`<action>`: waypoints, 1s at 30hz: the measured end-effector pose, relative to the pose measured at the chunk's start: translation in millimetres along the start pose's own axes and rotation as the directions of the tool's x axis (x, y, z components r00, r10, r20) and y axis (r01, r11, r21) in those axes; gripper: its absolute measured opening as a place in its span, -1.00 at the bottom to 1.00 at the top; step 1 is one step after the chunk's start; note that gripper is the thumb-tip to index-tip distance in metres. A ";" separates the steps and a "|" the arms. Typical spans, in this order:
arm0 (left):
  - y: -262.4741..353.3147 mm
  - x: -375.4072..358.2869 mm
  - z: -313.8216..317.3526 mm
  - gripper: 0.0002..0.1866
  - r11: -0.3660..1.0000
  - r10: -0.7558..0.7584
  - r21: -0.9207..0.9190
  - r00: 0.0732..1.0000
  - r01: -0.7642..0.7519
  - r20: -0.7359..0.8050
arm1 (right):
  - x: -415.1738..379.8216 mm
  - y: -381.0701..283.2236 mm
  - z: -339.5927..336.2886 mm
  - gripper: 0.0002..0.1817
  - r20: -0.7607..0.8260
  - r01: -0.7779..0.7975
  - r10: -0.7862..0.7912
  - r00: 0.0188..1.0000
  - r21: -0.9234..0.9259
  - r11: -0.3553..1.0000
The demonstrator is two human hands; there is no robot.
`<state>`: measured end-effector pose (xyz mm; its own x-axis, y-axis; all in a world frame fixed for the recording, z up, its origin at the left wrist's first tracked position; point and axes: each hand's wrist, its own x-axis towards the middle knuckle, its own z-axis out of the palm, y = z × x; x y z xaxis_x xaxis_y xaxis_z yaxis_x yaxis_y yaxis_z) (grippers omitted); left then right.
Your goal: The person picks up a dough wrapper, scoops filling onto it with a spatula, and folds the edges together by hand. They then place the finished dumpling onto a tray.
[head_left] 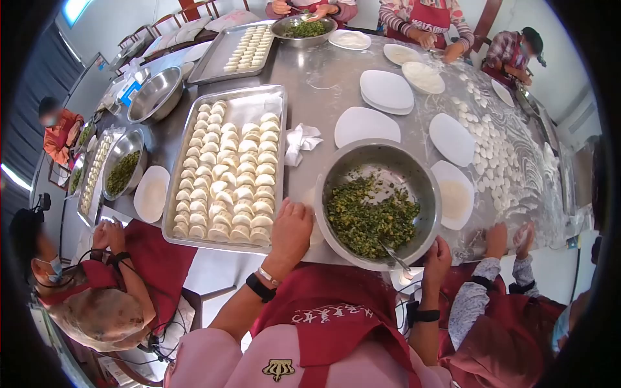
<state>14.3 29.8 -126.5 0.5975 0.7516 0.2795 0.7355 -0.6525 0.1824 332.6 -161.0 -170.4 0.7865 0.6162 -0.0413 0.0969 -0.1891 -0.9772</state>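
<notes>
My left hand (292, 227) rests palm down at the table's front edge, between the dumpling tray and the bowl, fingers stretched forward. A large metal bowl (336, 158) of chopped green filling (372, 216) stands directly in front of me. A spoon (396, 257) leans in it, handle over the near rim. My right hand (437, 260) is at the bowl's near right side, fingers curled against the rim; part of them is hidden. To the left lies a metal tray (283, 136) with rows of folded dumplings (223, 174).
White plates (453, 139) stand right of the bowl, near many dough rounds (495, 161) on the floured steel table (310, 71). A crumpled tissue (301, 142) lies beside the tray. Another metal bowl (157, 95) and dumpling tray (213, 58) are farther back. Several people sit around.
</notes>
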 end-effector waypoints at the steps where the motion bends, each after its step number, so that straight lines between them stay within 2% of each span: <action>1: 1.3 1.5 1.2 -0.78 1.000 -0.017 0.012 1.000 0.017 -0.001 | -0.6 -3.0 -4.0 -0.65 0.005 0.035 -0.034 0.999 -0.040 0.999; 3: 3.2 4.2 2.7 -0.84 0.999 -0.027 0.035 1.000 0.027 -0.002 | -5.1 -13.9 -8.0 -0.65 0.024 0.100 -0.098 0.995 -0.119 0.988; 7: 2.5 7.8 3.3 -0.92 0.998 -0.045 0.041 0.999 0.044 0.027 | -22.0 -60.7 -17.9 -0.61 0.008 0.068 -0.070 0.998 -0.343 0.937; 10: 2.9 9.9 0.3 -0.84 0.998 -0.047 0.037 0.997 0.045 0.053 | -32.5 -68.6 -24.6 -0.56 0.058 0.188 -0.180 0.982 -0.363 0.912; 13: 4.4 11.9 -2.5 -0.93 0.998 -0.053 -0.014 0.998 0.053 0.024 | -44.8 -90.2 -23.7 -0.53 0.222 0.447 -0.391 0.893 -0.532 0.719; 16: 0.8 9.2 4.9 -0.93 0.997 -0.022 -0.073 1.000 0.022 0.000 | -53.7 -110.7 -13.9 -0.51 0.363 0.602 -0.481 0.798 -0.459 0.653; 19: 3.5 10.5 2.6 -0.94 0.990 -0.067 -0.125 0.996 0.060 -0.052 | -59.2 -124.6 -3.8 -0.52 0.467 0.656 -0.476 0.745 -0.385 0.649; 25: -1.6 11.8 4.3 -0.95 0.991 -0.019 -0.131 0.999 0.015 -0.028 | -56.3 -120.4 10.5 -0.62 0.517 0.695 -0.510 0.688 -0.265 0.668; 28: -4.1 2.9 -9.6 -0.98 0.980 0.058 -0.187 0.997 -0.067 -0.053 | -55.2 -116.3 16.9 -0.66 0.520 0.727 -0.542 0.660 -0.257 0.637; 30: -6.3 -4.8 -24.4 -0.94 0.951 0.098 -0.293 0.995 -0.102 -0.027 | -54.0 -115.8 19.2 -0.67 0.512 0.733 -0.556 0.655 -0.252 0.631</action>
<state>-1.0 27.9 -105.9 0.6580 0.6808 0.3218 0.5447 -0.7254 0.4208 267.1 -157.7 -59.1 0.1486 0.9001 0.4096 0.7917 0.1399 -0.5947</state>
